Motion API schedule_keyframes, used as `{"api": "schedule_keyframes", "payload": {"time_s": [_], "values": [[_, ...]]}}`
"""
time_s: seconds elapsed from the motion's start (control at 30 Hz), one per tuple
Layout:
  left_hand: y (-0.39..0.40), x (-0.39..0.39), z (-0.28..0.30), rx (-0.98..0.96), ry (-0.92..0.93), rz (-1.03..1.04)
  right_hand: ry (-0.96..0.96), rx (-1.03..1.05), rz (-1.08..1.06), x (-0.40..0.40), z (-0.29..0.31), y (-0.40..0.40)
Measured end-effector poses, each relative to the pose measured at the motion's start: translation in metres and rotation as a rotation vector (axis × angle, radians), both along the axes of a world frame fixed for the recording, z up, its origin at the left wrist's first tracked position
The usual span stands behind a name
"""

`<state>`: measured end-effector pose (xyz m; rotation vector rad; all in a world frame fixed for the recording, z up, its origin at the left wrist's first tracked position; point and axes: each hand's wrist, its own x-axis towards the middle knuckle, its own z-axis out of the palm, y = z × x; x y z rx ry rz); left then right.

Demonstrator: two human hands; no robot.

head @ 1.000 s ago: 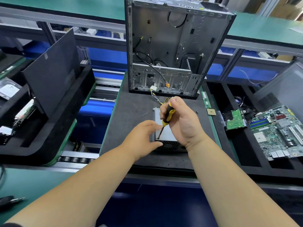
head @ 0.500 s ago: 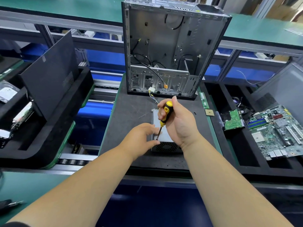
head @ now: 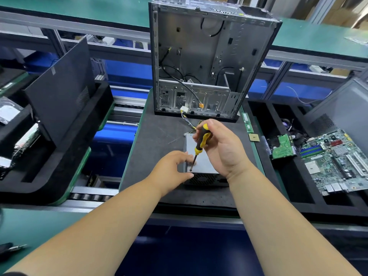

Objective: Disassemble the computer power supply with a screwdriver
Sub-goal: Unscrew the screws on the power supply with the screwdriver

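The power supply (head: 203,162) sits at frame centre on a dark mat (head: 157,140). The right hand (head: 223,148) grips a yellow-black screwdriver (head: 200,144), tip on its top near-left corner. The left hand (head: 173,170) holds its left edge. An open computer case (head: 211,58) stands just behind.

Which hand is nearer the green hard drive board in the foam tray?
Right. The right hand, gripping the screwdriver over the power supply, lies on the side of the hard drive board. The left hand holds the supply's far corner.
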<state>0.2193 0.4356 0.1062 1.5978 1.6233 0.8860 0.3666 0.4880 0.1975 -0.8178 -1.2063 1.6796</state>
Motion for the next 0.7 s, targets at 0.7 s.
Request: {"api": "schedule_keyframes", "payload": {"time_s": [0.7], "values": [[0.001, 0.001, 0.006, 0.008, -0.013, -0.018, 0.034, 0.010, 0.036, -0.003, 0.002, -0.003]]}}
